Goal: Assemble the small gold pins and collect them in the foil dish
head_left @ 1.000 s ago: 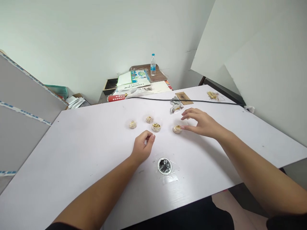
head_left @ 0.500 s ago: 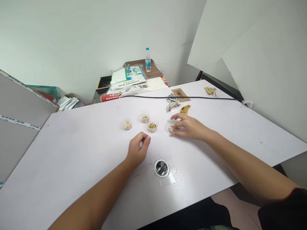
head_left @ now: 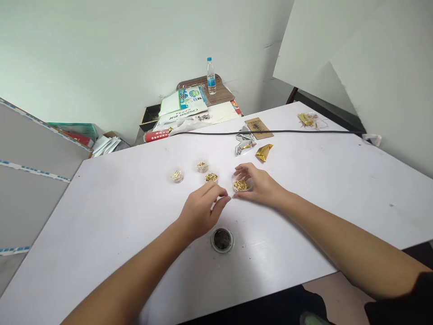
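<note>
My right hand (head_left: 259,184) curls round a small clear plastic cup (head_left: 241,185) of short gold-coloured metal pieces, its thumb on the near side and fingers on the far side. The cup stands on the white table (head_left: 135,212). Just left of it, my left hand (head_left: 204,207) has thumb and forefinger brought together in a pinch. Whether anything is between those fingertips cannot be made out. Beyond the left hand is another cup of gold pieces (head_left: 211,177), partly hidden by it. Two similar cups, one farther back (head_left: 202,166) and one to the left (head_left: 177,176), hold paler gold pieces.
A round dark hole (head_left: 222,239) with a pale rim lies near me. Behind the cups are a gold foil packet (head_left: 264,152), a silver packet (head_left: 245,147) and brown card (head_left: 259,128). A black cable (head_left: 297,132) crosses the back. A water bottle (head_left: 211,77) stands beyond.
My left hand has moved right, close to the right hand and its cup. My right hand has settled round its cup. The view has shifted slightly.
</note>
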